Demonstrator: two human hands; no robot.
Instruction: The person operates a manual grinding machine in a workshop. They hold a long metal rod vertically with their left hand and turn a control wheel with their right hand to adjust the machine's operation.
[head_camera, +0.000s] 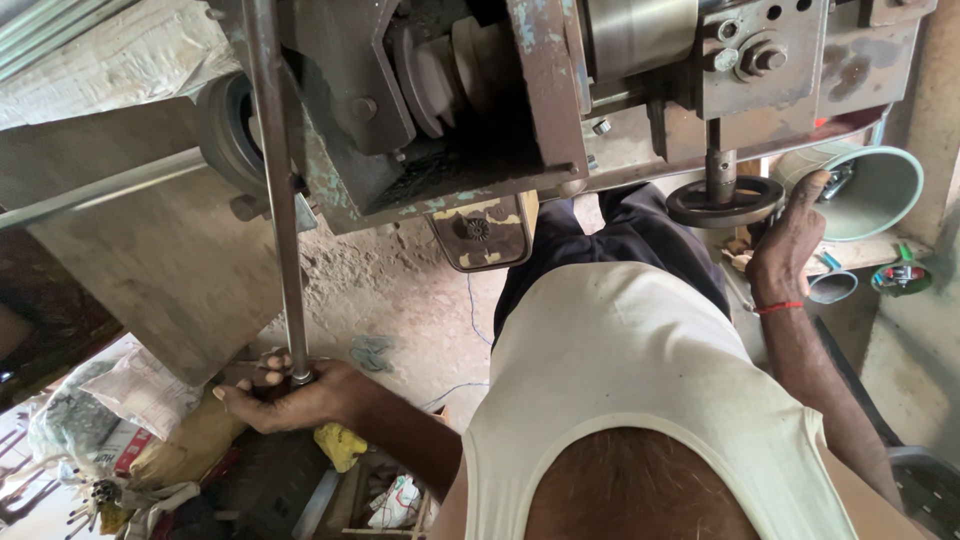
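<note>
Left grip (290, 395) wrapping rod (278, 190), fingertips hidden

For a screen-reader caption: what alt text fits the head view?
A person's left hand grips the end of a long metal rod while the right hand touches a black handwheel on a worn metal machine.
</note>
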